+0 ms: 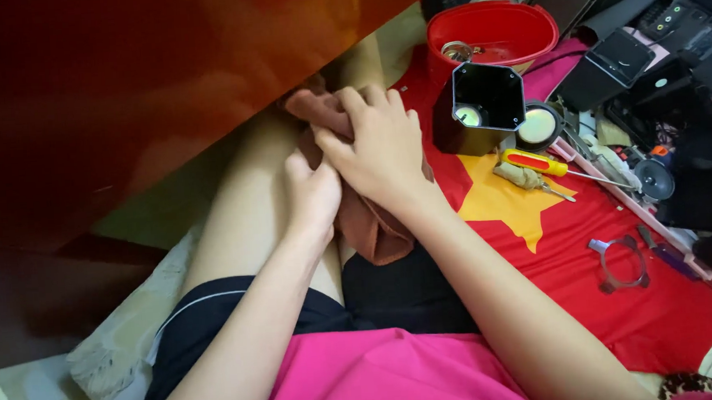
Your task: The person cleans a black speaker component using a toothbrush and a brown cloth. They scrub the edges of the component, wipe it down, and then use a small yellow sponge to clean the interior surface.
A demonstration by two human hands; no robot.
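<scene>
Both hands are bunched up together on a brown soft cloth (367, 222) that's lying over the person's bare leg. The right hand (381, 145) sits on top, fingers curled down and gripping the upper fold of the cloth, while the left hand (313, 191) is tucked just under it, thumb up, fingers wrapped into the same cloth. So both are closed on the fabric, pressed right against each other. The lower end of the cloth hangs loose toward the black shorts.

Biggest thing around is the red fabric sheet with a yellow star (625, 291) spread out on the right, everything else is lying on it or next to it. At the top is a round red plastic tub (490, 31) with some small metal bits inside. Just in front of it stands a black octagonal open-topped housing (482, 106), near the right hand's fingertips but not touching. Beside that is a round shiny lens-like disc in a black ring (538, 124). Then a screwdriver with a yellow and red handle (535, 163) lying on the star, touching a crumpled tan rag (521, 177). Further down the sheet, well apart from the hands, is a small metal ring bracket (622, 262).
</scene>
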